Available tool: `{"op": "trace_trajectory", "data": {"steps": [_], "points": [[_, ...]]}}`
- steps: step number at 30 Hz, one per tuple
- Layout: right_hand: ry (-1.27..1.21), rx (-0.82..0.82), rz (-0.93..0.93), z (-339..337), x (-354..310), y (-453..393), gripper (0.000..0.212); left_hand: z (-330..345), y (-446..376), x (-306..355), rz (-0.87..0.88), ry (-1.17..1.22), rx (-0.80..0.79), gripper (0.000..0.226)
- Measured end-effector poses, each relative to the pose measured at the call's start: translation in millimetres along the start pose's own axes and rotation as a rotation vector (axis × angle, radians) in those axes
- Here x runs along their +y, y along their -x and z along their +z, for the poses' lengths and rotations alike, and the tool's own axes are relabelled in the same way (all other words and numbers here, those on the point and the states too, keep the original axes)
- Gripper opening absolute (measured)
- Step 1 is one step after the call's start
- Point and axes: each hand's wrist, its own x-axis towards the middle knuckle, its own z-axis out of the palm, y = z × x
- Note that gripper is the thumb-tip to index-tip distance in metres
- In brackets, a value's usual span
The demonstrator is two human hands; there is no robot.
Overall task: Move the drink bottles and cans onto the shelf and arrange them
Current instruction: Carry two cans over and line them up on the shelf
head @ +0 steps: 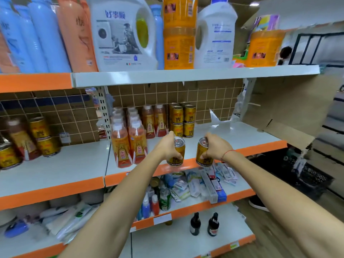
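The left hand (168, 146) is gripping 1 gold can (176, 153) and the right hand (216, 148) is gripping another gold can (202, 154), both hanging over the shelf's orange front edge (260, 148). Likely placing step: both cans need carrying forward to the stacked cans (183, 120) just beyond the hands, then setting upright.

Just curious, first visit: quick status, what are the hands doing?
Left hand grips a gold can. Right hand grips another gold can. Both at the shelf edge, open space behind, nothing blocking.
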Motion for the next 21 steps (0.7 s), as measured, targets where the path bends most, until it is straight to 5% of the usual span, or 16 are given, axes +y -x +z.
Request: {"op": "trace_trajectory", "data": {"steps": [21], "points": [[-0.023,-0.036,-0.076,11,57,-147,0.083,43,-150,-12,-0.086,0.009,0.039,0.090]]}}
